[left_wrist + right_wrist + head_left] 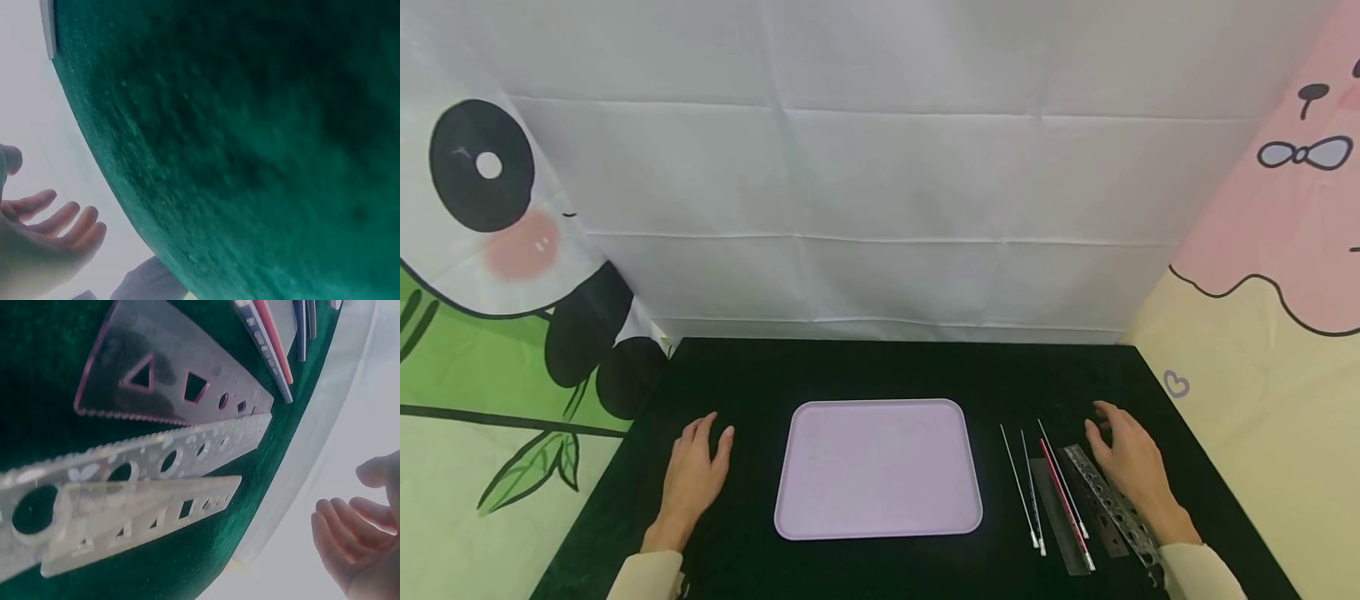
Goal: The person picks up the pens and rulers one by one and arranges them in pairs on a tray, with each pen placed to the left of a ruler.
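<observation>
My left hand (691,479) hovers or rests left of the lilac tray (880,471), holding nothing, its fingers loosely extended. In the left wrist view, that hand (53,244) shows relaxed, slightly bent fingers. On the right, my right hand (1131,462) is beside a clear stencil ruler (1105,493); its fingers (350,534) are loosely bent around nothing. The right wrist view shows a pink-tinted stencil ruler (169,350), a ruler with round holes (145,459) and a smaller clear stencil (137,503) overlapping it. Whether the right hand touches a ruler cannot be told.
Several pencils lie between tray and rulers, including a red pencil (1063,498) over a dark see-through ruler (1063,542) and a thin pencil (1018,486) nearest the tray. A dark green cloth (880,367) covers the table. Printed curtains (880,183) hang behind and at both sides.
</observation>
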`<state>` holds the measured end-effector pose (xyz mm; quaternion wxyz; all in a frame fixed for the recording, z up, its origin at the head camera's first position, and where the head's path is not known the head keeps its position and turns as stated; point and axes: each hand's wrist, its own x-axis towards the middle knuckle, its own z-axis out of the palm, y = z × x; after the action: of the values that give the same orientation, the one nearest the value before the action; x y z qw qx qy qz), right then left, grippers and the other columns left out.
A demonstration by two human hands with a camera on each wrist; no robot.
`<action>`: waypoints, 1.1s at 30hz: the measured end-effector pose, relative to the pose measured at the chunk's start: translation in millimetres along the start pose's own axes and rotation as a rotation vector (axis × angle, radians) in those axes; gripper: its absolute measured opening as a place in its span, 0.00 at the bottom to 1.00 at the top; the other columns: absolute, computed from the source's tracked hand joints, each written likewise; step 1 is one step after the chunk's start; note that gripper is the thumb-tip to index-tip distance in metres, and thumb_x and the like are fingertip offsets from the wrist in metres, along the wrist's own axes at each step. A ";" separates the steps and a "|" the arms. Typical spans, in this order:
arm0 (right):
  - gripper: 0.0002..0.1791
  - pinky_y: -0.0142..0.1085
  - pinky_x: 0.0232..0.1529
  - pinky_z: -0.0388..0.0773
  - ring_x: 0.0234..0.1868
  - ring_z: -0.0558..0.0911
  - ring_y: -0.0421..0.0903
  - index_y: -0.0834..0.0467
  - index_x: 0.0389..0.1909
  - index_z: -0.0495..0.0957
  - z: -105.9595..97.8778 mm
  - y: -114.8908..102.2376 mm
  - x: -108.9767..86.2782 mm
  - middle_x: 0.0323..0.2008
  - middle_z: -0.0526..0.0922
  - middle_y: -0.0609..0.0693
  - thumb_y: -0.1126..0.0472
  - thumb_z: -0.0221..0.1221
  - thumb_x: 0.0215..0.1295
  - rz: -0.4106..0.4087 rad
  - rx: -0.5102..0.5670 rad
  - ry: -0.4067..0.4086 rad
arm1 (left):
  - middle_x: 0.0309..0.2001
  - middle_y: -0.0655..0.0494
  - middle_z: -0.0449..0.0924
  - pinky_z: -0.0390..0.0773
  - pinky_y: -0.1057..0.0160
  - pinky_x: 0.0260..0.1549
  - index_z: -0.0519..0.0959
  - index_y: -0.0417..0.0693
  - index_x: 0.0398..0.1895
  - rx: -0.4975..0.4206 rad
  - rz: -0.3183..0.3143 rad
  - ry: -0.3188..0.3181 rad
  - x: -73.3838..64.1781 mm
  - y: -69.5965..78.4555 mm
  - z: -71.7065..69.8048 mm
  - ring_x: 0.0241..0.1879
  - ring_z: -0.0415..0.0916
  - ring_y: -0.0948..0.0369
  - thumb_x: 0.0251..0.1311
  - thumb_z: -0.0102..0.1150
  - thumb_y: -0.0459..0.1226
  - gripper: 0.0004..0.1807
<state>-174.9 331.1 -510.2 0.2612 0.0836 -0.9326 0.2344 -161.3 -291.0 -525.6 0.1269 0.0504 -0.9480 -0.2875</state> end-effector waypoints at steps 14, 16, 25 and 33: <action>0.17 0.44 0.32 0.80 0.37 0.84 0.56 0.67 0.54 0.78 -0.8 -8.6 -6.6 0.44 0.85 0.64 0.67 0.65 0.66 0.033 0.052 -0.053 | 0.74 0.30 0.57 0.54 0.32 0.68 0.60 0.36 0.77 -0.108 -0.107 -0.101 -1.2 17.3 -1.5 0.72 0.55 0.34 0.79 0.36 0.57 0.39; 0.16 0.44 0.33 0.81 0.37 0.85 0.56 0.67 0.54 0.79 -0.3 -10.1 -8.3 0.45 0.85 0.64 0.67 0.65 0.66 0.028 0.059 -0.051 | 0.74 0.31 0.58 0.57 0.33 0.67 0.60 0.36 0.77 -0.118 -0.113 -0.106 -1.6 19.2 -0.8 0.71 0.58 0.35 0.79 0.35 0.58 0.39; 0.16 0.41 0.35 0.80 0.38 0.83 0.53 0.67 0.53 0.79 3.2 -18.2 -13.5 0.44 0.84 0.61 0.68 0.66 0.66 0.048 0.089 -0.074 | 0.66 0.33 0.68 0.71 0.37 0.58 0.65 0.36 0.74 -0.187 -0.096 -0.054 -6.2 26.0 5.0 0.61 0.71 0.39 0.80 0.41 0.53 0.34; 0.17 0.39 0.35 0.79 0.38 0.82 0.49 0.67 0.55 0.78 5.0 -27.6 -15.5 0.42 0.84 0.57 0.66 0.65 0.68 0.100 0.139 -0.153 | 0.65 0.34 0.69 0.75 0.40 0.57 0.65 0.36 0.74 -0.224 -0.119 -0.081 -8.7 35.6 9.3 0.59 0.73 0.41 0.80 0.43 0.50 0.31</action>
<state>-156.3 305.0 -511.3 0.1709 0.0727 -0.9344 0.3041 -156.2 -255.0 -515.0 0.0760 0.0805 -0.9097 -0.4002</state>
